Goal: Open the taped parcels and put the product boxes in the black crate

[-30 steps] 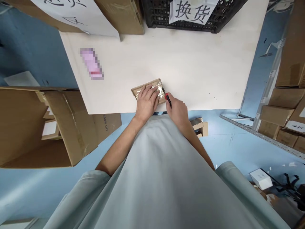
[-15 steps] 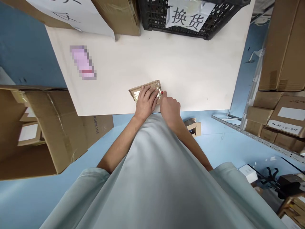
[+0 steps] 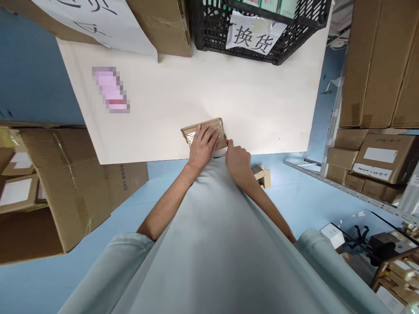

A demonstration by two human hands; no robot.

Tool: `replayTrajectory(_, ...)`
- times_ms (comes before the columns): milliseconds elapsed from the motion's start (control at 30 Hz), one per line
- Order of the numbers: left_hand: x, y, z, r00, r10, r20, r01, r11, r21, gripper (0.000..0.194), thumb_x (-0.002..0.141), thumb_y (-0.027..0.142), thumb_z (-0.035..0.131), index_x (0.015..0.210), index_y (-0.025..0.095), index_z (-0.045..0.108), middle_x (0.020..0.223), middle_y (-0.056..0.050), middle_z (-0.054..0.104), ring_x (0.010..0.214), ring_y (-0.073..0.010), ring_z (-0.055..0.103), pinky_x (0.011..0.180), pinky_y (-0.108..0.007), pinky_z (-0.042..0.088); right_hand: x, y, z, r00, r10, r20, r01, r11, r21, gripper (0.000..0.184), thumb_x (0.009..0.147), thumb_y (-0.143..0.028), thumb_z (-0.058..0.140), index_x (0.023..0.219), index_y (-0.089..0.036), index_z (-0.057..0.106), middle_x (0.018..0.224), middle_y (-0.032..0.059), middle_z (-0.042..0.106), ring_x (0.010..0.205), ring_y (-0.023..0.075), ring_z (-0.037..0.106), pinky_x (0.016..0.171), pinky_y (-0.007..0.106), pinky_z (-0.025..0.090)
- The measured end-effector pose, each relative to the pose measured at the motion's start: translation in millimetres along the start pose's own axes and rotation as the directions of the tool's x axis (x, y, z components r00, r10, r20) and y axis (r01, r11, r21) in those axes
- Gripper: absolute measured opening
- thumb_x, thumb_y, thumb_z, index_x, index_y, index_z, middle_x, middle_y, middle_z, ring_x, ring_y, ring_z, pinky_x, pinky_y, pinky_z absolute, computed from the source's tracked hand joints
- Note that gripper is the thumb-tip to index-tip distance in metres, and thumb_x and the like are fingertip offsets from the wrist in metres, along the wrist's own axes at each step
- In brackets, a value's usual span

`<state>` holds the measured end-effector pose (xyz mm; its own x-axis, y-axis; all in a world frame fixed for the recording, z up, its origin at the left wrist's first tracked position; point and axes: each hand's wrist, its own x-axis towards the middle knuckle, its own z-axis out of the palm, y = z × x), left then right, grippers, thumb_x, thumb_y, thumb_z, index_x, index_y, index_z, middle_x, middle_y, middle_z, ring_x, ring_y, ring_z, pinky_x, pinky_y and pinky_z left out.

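Head view, the only one. White table point(image 3: 262, 104), person standing at its near edge, looking down.

Small flat cardboard parcel point(image 3: 204, 130), wrapped in clear tape, lies on the table close to the near edge, roughly centre of the frame, tilted slightly to the table edge.

Left hand point(image 3: 202, 147): palm down, fingers spread flat over the near half of the parcel, pressing on it. Not wrapped around it.

Right hand point(image 3: 238, 160): closed into a fist at the parcel's right near corner, just over the table edge. It grips a cutter point(image 3: 227, 141); only a small red tip shows above the knuckles, touching or just beside the parcel's right edge. The blade cannot be made out.

Surroundings, same view:
- Black plastic crate point(image 3: 209, 26) at the far edge of the table, with a paper sign point(image 3: 253, 35) hung on its front.
- Brown carton point(image 3: 163, 26) to the left of the crate, a white sheet point(image 3: 94, 19) with large writing draped over it.
- Blurred pink item point(image 3: 110, 89) on the left part of the table, well apart from the parcel.
- Large open carton point(image 3: 49, 187) on the blue floor point(image 3: 310, 200) to the left.
- Shelf point(image 3: 343, 189) of stacked boxes to the right.
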<state>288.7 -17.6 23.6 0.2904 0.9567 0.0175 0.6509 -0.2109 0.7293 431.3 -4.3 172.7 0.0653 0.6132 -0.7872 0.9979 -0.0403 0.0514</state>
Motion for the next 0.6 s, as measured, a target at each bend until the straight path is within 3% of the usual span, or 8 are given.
replayTrajectory(133, -3, -3, -2.0, 1.000, 0.023, 0.000, -0.023, 1.000, 0.019, 0.044, 0.123, 0.040, 0.044, 0.152, 0.027, 0.074, 0.152, -0.016, 0.077, 0.161, -0.0354, 0.061, 0.146, -0.073, 0.033, -7, 5, 3, 0.999, 0.026, -0.020, -0.025, 0.999, 0.029, 0.052, 0.118, -0.010, 0.036, 0.165, -0.010, 0.057, 0.129, 0.0238, 0.083, 0.123, 0.0293, 0.083, 0.096, 0.035, 0.063)
replayTrajectory(233, -7, -8, -10.4, 1.000, 0.012, -0.004, -0.012, 1.000, 0.018, 0.043, 0.121, 0.042, 0.049, 0.152, 0.028, 0.075, 0.152, -0.016, 0.077, 0.161, -0.0360, 0.062, 0.145, -0.074, 0.033, -24, 14, -6, 0.999, -0.029, -0.025, 0.031, 0.996, 0.079, 0.046, 0.122, -0.019, 0.038, 0.162, -0.016, 0.060, 0.122, 0.0199, 0.085, 0.115, 0.0313, 0.084, 0.093, 0.036, 0.061)
replayTrajectory(333, -14, -15, -22.2, 1.000, 0.014, 0.015, -0.014, 1.000, 0.013, 0.044, 0.121, 0.045, 0.049, 0.152, 0.029, 0.075, 0.152, -0.016, 0.077, 0.163, -0.0358, 0.060, 0.145, -0.074, 0.033, -29, 32, -8, 0.991, -0.058, -0.120, 0.083, 0.972, 0.221, 0.045, 0.125, -0.030, 0.039, 0.163, -0.021, 0.060, 0.119, 0.0156, 0.087, 0.109, 0.0318, 0.083, 0.093, 0.037, 0.060)
replayTrajectory(400, -20, -18, -29.6, 1.000, 0.012, 0.026, -0.013, 1.000, 0.015, 0.045, 0.121, 0.046, 0.048, 0.153, 0.030, 0.075, 0.152, -0.015, 0.078, 0.165, -0.0353, 0.059, 0.146, -0.074, 0.031, -11, 46, 1, 0.980, -0.038, -0.197, 0.109, 0.925, 0.365, 0.042, 0.125, -0.032, 0.039, 0.159, -0.021, 0.061, 0.124, 0.0142, 0.087, 0.103, 0.0284, 0.083, 0.094, 0.036, 0.060)
replayTrajectory(533, -37, -23, -42.2, 0.999, -0.036, 0.016, 0.035, 0.999, 0.025, 0.045, 0.120, 0.043, 0.049, 0.156, 0.031, 0.074, 0.155, -0.015, 0.077, 0.167, -0.0350, 0.057, 0.146, -0.073, 0.030, 59, 63, 33, 0.980, -0.033, -0.194, 0.152, 0.754, 0.639, 0.035, 0.125, -0.032, 0.040, 0.142, -0.016, 0.067, 0.133, 0.0129, 0.086, 0.078, 0.0141, 0.079, 0.087, 0.027, 0.060)
replayTrajectory(600, -47, -26, -49.1, 0.998, -0.065, -0.007, 0.066, 0.997, 0.035, 0.047, 0.121, 0.044, 0.048, 0.157, 0.030, 0.073, 0.158, -0.016, 0.075, 0.168, -0.0347, 0.056, 0.145, -0.070, 0.033, 92, 61, 49, 0.983, -0.006, -0.185, 0.137, 0.696, 0.705, 0.033, 0.124, -0.029, 0.042, 0.140, -0.013, 0.066, 0.136, 0.0155, 0.085, 0.085, 0.0121, 0.079, 0.083, 0.023, 0.059)
